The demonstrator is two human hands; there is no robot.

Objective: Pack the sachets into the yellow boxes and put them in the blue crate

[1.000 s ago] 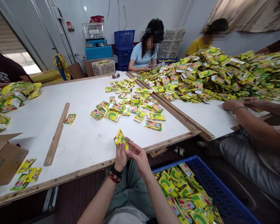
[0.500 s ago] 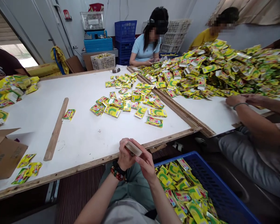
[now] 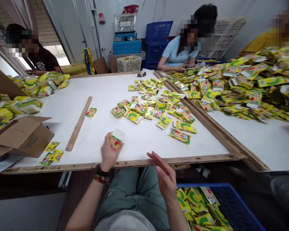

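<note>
My left hand (image 3: 108, 153) holds a small yellow and red foil sachet (image 3: 115, 141) upright by its lower part, just above the white table (image 3: 91, 150) near its front edge. A pale flap shows at the sachet's top. My right hand (image 3: 165, 175) is apart from it, fingers spread and empty, over the table's wooden front rail (image 3: 182, 158). Many similar sachets (image 3: 149, 107) lie scattered on the table ahead of my hands.
A blue plastic crate (image 3: 228, 205) full of sachets sits below my right hand. A wooden strip (image 3: 78, 123) and an open cardboard box (image 3: 26, 134) lie on the table's left side. A large sachet heap (image 3: 242, 83) covers the right table, with co-workers seated around.
My hands have come apart: the right hand has let go and opened, moving right. The left hand now holds the sachet alone, raised over the table. The view has swung left.
</note>
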